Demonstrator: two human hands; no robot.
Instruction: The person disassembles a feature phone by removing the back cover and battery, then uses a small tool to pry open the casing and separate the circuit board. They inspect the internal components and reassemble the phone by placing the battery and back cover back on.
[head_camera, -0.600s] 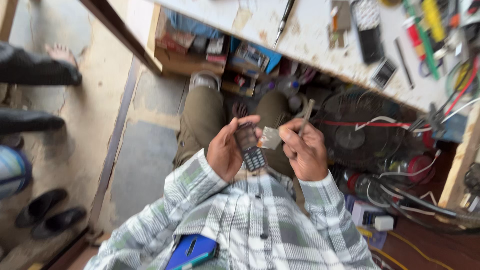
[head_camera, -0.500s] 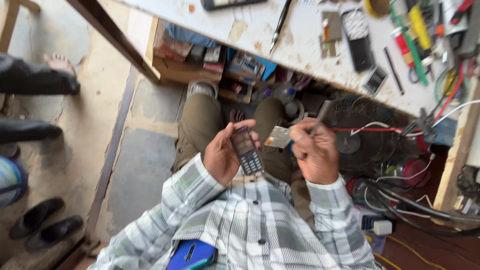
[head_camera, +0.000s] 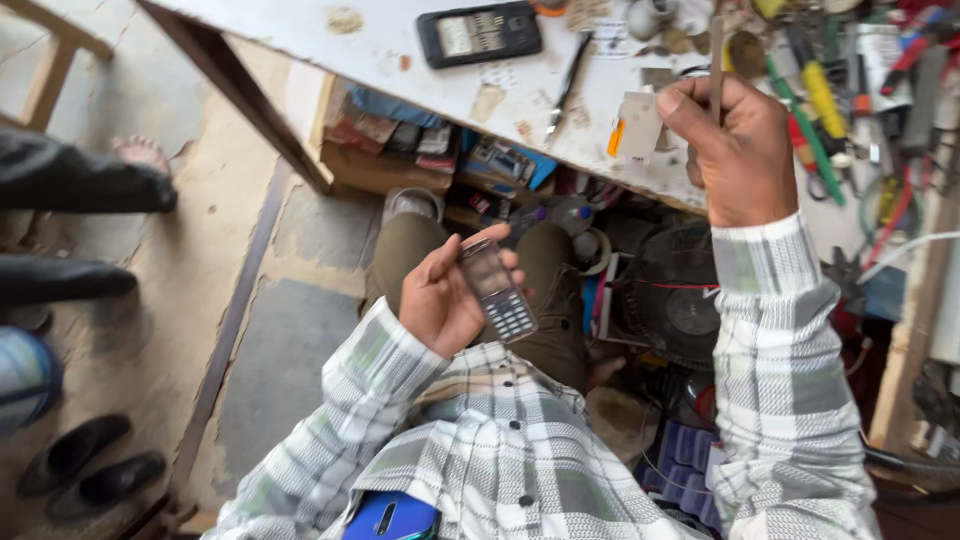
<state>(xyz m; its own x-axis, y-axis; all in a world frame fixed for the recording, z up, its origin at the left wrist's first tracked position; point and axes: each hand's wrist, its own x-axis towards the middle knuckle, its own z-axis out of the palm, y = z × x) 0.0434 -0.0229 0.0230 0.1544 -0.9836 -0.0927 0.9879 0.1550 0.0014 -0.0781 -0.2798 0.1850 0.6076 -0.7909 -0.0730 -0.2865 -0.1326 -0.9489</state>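
Left hand: the left hand (head_camera: 440, 300) lay over the lap at about 7 o'clock from the frame's centre. Its fingers were curled narrowly around a slim grey keypad phone with a dark screen (head_camera: 497, 290).
Phone: it lay tilted in the palm with the keypad toward 5 o'clock and the screen end toward 11 o'clock, well apart from the bench.
Right hand: the right hand (head_camera: 735, 150) was raised at about 2 o'clock, in front of the bench edge. Its thumb and fingers pinched a thin brown rod-like tool (head_camera: 716, 55) that stood nearly upright.
Small part: a small white piece with an orange patch (head_camera: 633, 125) sat just beside the right thumb at 9 o'clock. Whether the fingers held it or it lay on the bench could not be told.
Bench: a scuffed white worktop (head_camera: 400, 30) carried a black bar phone with a pale screen (head_camera: 480, 32) at 12 o'clock. Green and yellow-handled screwdrivers (head_camera: 815, 100) lay at 1 o'clock.
Below: a round black fan grille (head_camera: 685, 300) stood under the bench, at 3 o'clock from the phone.
Step in hand, as judged: the phone was steadied in one hand while the tool was lifted clear of it.
Next contact, as judged: it would call for a firm left grip and a fine, lowered tool tip.
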